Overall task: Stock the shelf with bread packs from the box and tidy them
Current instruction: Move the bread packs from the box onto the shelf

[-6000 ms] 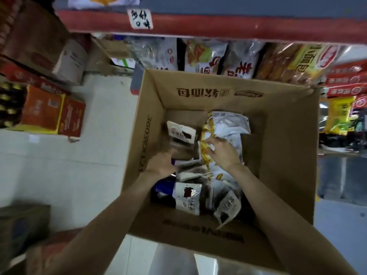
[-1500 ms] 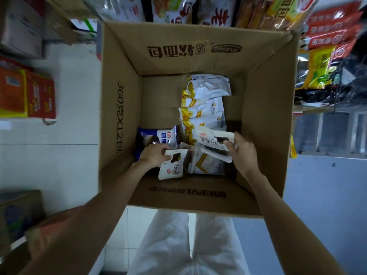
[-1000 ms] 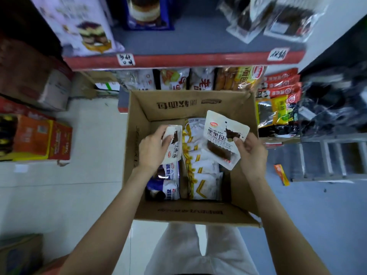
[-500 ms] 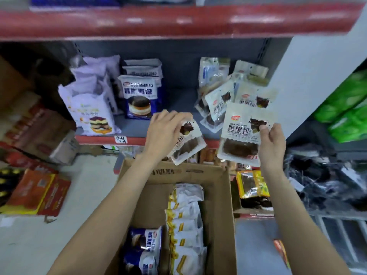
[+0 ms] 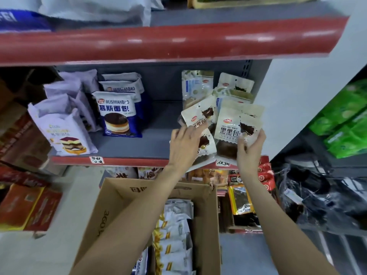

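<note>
- Far left of the grey shelf point(image 5: 127, 144): pale lilac cake packs point(image 5: 61, 128) are stood upright, fronts turned out toward the aisle.
- Next to them, blue mousse-bread packs point(image 5: 117, 114) are lined up one behind another, also upright, long axis vertical.
- Down below, the open cardboard box point(image 5: 111, 207) is parked on the floor, with white-and-yellow packs point(image 5: 174, 235) stacked flat in a row inside.
- The left hand point(image 5: 183, 147) is laid over a cream bread pack point(image 5: 205, 144) at the shelf's front edge; the fingers are curled round its top, and the pack is tilted, top leaning up and left.
- Behind it, more cream packs point(image 5: 200, 114) are piled loosely and tipped at mixed angles.
- The right hand point(image 5: 250, 147) has a second cream pack point(image 5: 234, 128) pinched at its lower right, thumb in front. It's held nearly upright, long axis vertical, label facing out, bottom just above the shelf lip.
</note>
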